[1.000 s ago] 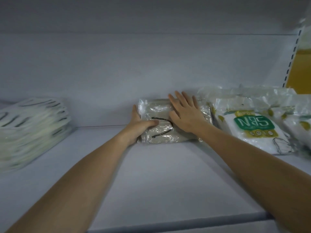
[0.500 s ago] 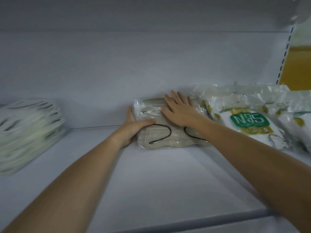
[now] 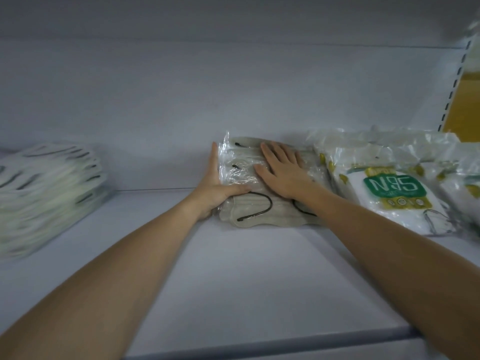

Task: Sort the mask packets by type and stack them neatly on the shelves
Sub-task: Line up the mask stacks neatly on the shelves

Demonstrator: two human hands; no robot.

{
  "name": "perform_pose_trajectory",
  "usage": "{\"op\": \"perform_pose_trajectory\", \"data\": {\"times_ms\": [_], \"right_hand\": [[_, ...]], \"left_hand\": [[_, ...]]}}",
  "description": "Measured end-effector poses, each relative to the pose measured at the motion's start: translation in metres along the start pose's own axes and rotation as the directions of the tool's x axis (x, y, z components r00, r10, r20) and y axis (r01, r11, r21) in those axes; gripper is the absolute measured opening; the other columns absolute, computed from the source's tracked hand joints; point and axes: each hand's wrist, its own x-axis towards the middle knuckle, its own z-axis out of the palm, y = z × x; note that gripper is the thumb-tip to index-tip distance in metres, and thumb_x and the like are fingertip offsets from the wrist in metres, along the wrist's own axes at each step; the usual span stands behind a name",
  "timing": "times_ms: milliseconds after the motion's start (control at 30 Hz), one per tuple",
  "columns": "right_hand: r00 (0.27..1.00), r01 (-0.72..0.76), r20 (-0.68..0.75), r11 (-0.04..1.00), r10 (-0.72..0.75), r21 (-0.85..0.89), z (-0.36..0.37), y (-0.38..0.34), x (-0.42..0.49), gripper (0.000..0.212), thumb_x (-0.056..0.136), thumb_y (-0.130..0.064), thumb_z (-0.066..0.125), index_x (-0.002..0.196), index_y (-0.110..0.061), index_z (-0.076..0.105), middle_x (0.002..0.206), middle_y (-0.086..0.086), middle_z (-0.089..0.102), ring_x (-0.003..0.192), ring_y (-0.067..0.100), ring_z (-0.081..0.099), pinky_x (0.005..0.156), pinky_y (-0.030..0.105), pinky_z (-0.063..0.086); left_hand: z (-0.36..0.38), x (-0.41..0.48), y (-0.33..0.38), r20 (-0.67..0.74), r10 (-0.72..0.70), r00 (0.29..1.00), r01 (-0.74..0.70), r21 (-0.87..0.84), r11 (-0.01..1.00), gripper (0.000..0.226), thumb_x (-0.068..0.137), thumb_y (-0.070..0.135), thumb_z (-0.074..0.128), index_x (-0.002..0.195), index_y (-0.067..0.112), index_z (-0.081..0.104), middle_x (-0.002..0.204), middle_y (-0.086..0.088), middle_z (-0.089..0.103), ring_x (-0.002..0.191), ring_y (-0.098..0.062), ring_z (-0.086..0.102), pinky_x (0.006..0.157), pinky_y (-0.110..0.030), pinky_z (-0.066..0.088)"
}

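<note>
A stack of clear packets with beige masks and black ear loops (image 3: pixel 255 211) lies at the back middle of the white shelf (image 3: pixel 233 276). My left hand (image 3: pixel 217 188) lies along the stack's left side, fingers straight, thumb across the top. My right hand (image 3: pixel 281 172) presses flat on top of the stack with fingers spread. White N95 packets with a green label (image 3: pixel 392 193) lie just right of the stack, touching it. A pile of white masks with dark loops (image 3: pixel 44 188) sits at the far left.
The shelf's back wall (image 3: pixel 207 113) stands right behind the packets. A slotted upright (image 3: pixel 453 84) and a yellow panel (image 3: pixel 465 105) are at the far right. The shelf's front edge (image 3: pixel 259 346) runs along the bottom.
More of the beige stack's front shows now, with both ear loops visible. My hands have stayed on the stack, the left at its side, the right on top.
</note>
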Motion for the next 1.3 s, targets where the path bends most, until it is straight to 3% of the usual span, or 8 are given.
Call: {"op": "perform_pose_trajectory", "data": {"times_ms": [167,300,433,500,633,800,1167,1300], "right_hand": [[1.0,0.004,-0.005,1.0,-0.004,0.013,-0.009,-0.005,0.003,0.064,0.097,-0.053,0.026,0.15,-0.027,0.003,0.159,0.003,0.003,0.145,0.024,0.0,0.116,0.045,-0.003],[0.996,0.047,0.074,0.995,-0.041,-0.084,-0.008,-0.007,0.003,0.067,0.095,-0.059,0.023,0.15,-0.028,0.002,0.159,0.001,0.002,0.146,0.024,-0.002,0.116,0.046,-0.004],[0.988,0.04,0.154,0.994,-0.025,-0.098,-0.001,0.0,0.002,0.067,0.094,-0.06,0.019,0.15,-0.028,0.002,0.159,0.0,-0.002,0.146,0.021,-0.004,0.117,0.044,-0.004],[0.994,0.05,0.102,0.991,-0.037,-0.127,-0.005,0.002,0.002,0.068,0.094,-0.06,0.019,0.15,-0.027,0.0,0.159,0.001,-0.003,0.146,0.021,-0.005,0.117,0.042,-0.005],[0.961,0.073,0.273,0.989,-0.037,-0.125,-0.006,0.002,-0.004,0.069,0.094,-0.061,0.016,0.15,-0.025,0.0,0.159,0.001,-0.005,0.146,0.019,-0.006,0.117,0.042,-0.003],[0.985,-0.027,0.166,0.993,0.047,-0.118,-0.016,0.003,0.003,0.069,0.094,-0.061,0.018,0.15,-0.027,-0.006,0.157,0.003,-0.018,0.145,0.024,-0.012,0.116,0.042,-0.006],[0.97,-0.105,0.215,0.992,0.118,-0.069,-0.011,0.012,-0.002,0.07,0.094,-0.062,0.018,0.151,-0.025,0.001,0.157,0.002,-0.017,0.145,0.025,-0.01,0.115,0.043,-0.006],[0.978,-0.093,0.182,0.994,0.102,-0.058,-0.014,0.014,-0.002,0.07,0.094,-0.062,0.019,0.151,-0.025,0.001,0.157,0.003,-0.015,0.145,0.025,-0.01,0.116,0.042,-0.005]], "left_hand": [[-0.006,0.002,0.007,-0.018,-0.038,0.999,0.037,-0.063,0.997,0.127,0.062,0.012,0.084,0.146,0.046,-0.005,0.156,0.009,0.017,0.133,-0.015,0.039,0.103,-0.041,0.044],[-0.009,0.001,0.006,-0.037,-0.184,0.982,0.181,-0.069,0.981,0.123,0.072,0.005,0.077,0.147,0.036,-0.015,0.153,0.003,0.024,0.119,-0.016,0.051,0.079,-0.028,0.053],[-0.005,0.001,0.003,-0.024,-0.223,0.974,0.224,0.021,0.974,0.129,0.069,0.012,0.081,0.146,0.032,-0.021,0.149,0.003,0.033,0.123,-0.017,0.049,0.1,-0.038,0.046],[-0.005,0.005,0.003,-0.021,-0.238,0.971,0.238,-0.004,0.971,0.134,0.065,0.018,0.085,0.146,0.031,-0.021,0.15,0.003,0.031,0.126,-0.018,0.047,0.103,-0.041,0.043],[-0.005,0.006,0.006,-0.021,-0.273,0.962,0.272,-0.041,0.962,0.145,0.046,0.04,0.086,0.146,0.034,-0.019,0.152,0.002,0.029,0.127,-0.019,0.047,0.105,-0.042,0.041],[-0.004,0.004,0.002,-0.034,-0.236,0.971,0.234,-0.053,0.971,0.124,0.072,0.013,0.079,0.147,0.031,-0.017,0.145,0.001,0.039,0.12,-0.019,0.052,0.103,-0.04,0.043],[-0.003,0.009,-0.002,-0.061,-0.23,0.971,0.23,-0.006,0.973,0.115,0.063,0.009,0.085,0.146,0.017,0.005,0.134,-0.005,0.049,0.114,-0.022,0.056,0.09,-0.04,0.052],[-0.001,0.009,0.0,-0.06,-0.224,0.973,0.224,-0.002,0.975,0.128,0.066,0.007,0.082,0.149,0.02,-0.014,0.138,0.008,0.036,0.123,-0.018,0.047,0.094,-0.035,0.047]]}}
